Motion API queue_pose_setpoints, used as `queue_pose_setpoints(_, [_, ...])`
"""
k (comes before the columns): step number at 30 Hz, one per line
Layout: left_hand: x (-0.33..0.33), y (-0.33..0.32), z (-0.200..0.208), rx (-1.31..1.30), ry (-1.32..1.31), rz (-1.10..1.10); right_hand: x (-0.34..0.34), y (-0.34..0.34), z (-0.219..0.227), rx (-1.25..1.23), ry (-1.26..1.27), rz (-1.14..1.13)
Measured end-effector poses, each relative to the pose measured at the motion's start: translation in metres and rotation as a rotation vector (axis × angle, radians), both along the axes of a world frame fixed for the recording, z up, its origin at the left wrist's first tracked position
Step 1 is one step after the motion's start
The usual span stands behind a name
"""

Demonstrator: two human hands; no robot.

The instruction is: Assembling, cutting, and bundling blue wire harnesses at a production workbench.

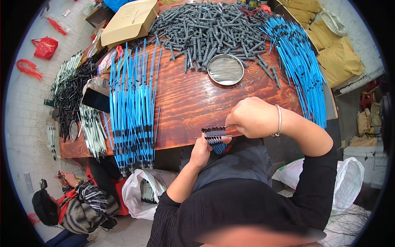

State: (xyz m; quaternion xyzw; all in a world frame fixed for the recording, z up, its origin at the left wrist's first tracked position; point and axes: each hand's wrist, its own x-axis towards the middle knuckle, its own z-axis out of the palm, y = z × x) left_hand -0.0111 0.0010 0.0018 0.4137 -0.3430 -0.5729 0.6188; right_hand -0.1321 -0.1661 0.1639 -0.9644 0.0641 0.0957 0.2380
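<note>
Your black sleeves fill the bottom of the view, and just beyond them your hands meet at the near edge of the surface (193, 103). Your left hand (201, 153) is clamped around a small bundle of blue tubes (215, 138) with black tips, holding it in the air just off the wooden edge, above your lap. Your right hand (252, 117) is closed, its fingertips pinched on what looks like a thin wire (214, 136) lying across the black tips, though it is too fine to be sure. The bundle's long axis runs roughly up and down in the view, tilted a little: black tips point away from you toward the surface, blue tails point down toward your lap. As for progress, judge it as partway. Two big fans of blue tubes already carry black ends, one on your left (133, 107) and one along the right edge (300, 61), so much seems done. A large heap of loose grey fittings (214, 29) sits at the far side, and a round metal dish (225, 69) of fine wires lies near the middle, so plenty of stock remains. Further left lie black and pale pieces (78, 94) and a cardboard box (129, 20). Another person (78, 201) crouches on the floor at lower left, beside a white bag (138, 191).
</note>
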Motion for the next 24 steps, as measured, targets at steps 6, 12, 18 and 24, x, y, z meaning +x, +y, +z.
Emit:
queue_pose_setpoints(6, [0.002, 0.000, 0.000, -0.017, -0.007, -0.012, -0.002, -0.002, -0.015, 0.152, -0.121, -0.091])
queue_pose_setpoints(12, [0.004, 0.001, 0.003, 0.008, 0.001, -0.029, -0.002, 0.000, -0.021, 0.208, -0.189, -0.092])
queue_pose_setpoints(18, [-0.002, -0.003, 0.013, -0.025, 0.091, 0.017, 0.000, 0.006, -0.020, 0.103, -0.269, -0.121])
queue_pose_setpoints(24, [0.008, 0.003, 0.004, -0.010, 0.108, -0.081, -0.019, -0.002, -0.010, 0.016, -0.114, -0.114])
